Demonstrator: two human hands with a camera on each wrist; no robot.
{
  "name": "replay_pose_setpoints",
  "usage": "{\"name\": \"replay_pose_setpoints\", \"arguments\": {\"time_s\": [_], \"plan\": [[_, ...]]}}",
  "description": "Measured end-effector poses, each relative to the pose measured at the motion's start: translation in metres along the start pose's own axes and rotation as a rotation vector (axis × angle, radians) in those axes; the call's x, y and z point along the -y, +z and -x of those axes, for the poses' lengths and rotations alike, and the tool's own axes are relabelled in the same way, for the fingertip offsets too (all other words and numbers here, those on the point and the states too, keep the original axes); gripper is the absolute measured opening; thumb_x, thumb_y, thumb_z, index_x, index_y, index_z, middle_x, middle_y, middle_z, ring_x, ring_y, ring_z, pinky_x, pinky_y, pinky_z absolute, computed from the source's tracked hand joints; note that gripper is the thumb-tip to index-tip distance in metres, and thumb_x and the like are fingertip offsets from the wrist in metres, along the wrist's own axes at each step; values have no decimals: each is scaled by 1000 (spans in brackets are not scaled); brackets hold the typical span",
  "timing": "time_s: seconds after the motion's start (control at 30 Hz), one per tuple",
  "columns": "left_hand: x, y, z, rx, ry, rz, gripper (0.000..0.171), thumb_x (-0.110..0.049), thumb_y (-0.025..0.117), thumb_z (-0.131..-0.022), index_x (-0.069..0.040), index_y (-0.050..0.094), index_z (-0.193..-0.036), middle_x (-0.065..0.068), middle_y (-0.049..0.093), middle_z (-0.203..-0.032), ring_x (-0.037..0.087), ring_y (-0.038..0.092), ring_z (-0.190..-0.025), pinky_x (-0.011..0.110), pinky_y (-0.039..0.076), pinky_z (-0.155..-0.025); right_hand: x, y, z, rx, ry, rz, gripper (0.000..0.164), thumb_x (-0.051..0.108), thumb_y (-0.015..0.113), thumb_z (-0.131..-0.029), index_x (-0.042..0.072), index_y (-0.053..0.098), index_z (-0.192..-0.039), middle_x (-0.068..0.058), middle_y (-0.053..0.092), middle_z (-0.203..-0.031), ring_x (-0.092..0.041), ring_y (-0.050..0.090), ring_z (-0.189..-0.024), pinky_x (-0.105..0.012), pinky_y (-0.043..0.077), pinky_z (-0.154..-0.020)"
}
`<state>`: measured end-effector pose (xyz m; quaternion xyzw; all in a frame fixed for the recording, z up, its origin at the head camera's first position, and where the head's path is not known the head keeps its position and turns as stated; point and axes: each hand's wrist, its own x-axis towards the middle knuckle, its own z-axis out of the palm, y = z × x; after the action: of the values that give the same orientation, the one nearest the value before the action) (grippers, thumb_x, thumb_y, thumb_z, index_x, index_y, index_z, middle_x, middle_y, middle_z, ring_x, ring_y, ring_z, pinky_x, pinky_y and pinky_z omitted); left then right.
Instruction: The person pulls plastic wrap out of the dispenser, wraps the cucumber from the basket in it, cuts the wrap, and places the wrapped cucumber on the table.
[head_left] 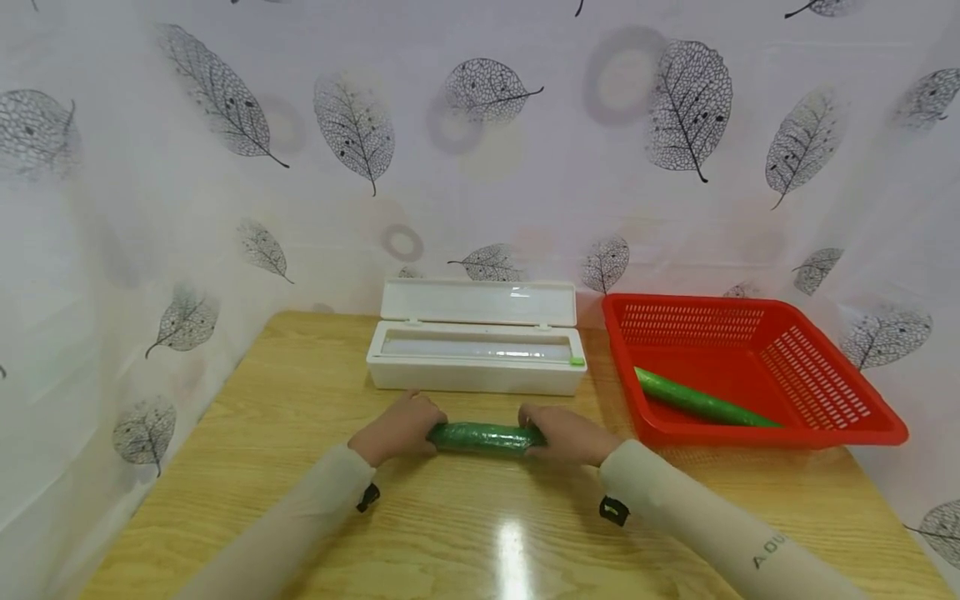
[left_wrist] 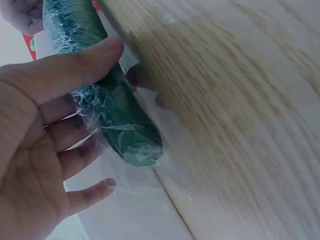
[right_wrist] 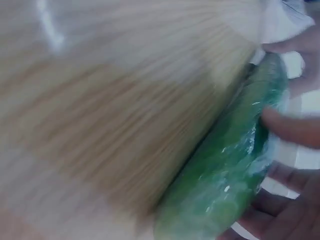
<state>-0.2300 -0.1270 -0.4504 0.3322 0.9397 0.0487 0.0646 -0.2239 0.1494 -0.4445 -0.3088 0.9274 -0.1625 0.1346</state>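
Observation:
A dark green cucumber (head_left: 486,438) wrapped in clear plastic film lies crosswise at the middle of the table. My left hand (head_left: 403,427) grips its left end, with the thumb across the top and fingers behind, as the left wrist view shows. Loose film (left_wrist: 125,182) spreads past that end, near the little finger. At the other end my right hand (head_left: 568,434) holds the cucumber, thumb on the near side and fingers on the far side. In the right wrist view the wrapped cucumber (right_wrist: 220,185) looks shiny and slightly blurred.
Behind the cucumber stands a white cling film box (head_left: 476,379), lid raised, a film roll (head_left: 476,348) inside and a green slider (head_left: 577,362) at its right. To the right, a red basket (head_left: 750,435) holds another cucumber (head_left: 705,404). A leaf-patterned sheet (head_left: 487,208) hangs behind the wooden table (head_left: 420,542).

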Motion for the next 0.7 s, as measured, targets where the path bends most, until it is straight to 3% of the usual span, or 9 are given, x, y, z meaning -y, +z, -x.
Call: {"name": "replay_pose_setpoints", "arguments": {"time_s": [0.13,0.3,0.57,0.7], "plan": [[0,0,0,7,3,20,36,-25,83,-69,-11,70,-99,0,71,-96,19,63,-95,53,36,-106,4,2,2,-33,-33,107,49,31,82,-70,14,53,-107,3,54,-94,-11,50,-82,-29,50,-74],[1,-2,0,1,8,-2,36,-27,84,-66,-13,73,-98,-1,67,-93,16,61,-89,53,39,-102,8,-1,3,-73,-37,102,37,19,78,-75,8,57,-104,-2,62,-93,-14,57,-80,-31,52,-73],[3,-4,-1,-19,13,-48,33,-30,82,-69,-14,74,-97,-2,70,-94,16,63,-92,59,37,-104,4,-6,-1,20,63,7,25,20,70,-83,11,56,-102,-4,66,-97,-17,62,-87,-36,53,-76],[5,-3,-1,-22,12,-38,33,-28,81,-70,-13,74,-98,-1,70,-94,16,64,-92,57,38,-103,0,-2,-1,26,13,97,38,34,74,-79,13,56,-105,0,61,-96,-12,56,-82,-32,51,-73]]}}
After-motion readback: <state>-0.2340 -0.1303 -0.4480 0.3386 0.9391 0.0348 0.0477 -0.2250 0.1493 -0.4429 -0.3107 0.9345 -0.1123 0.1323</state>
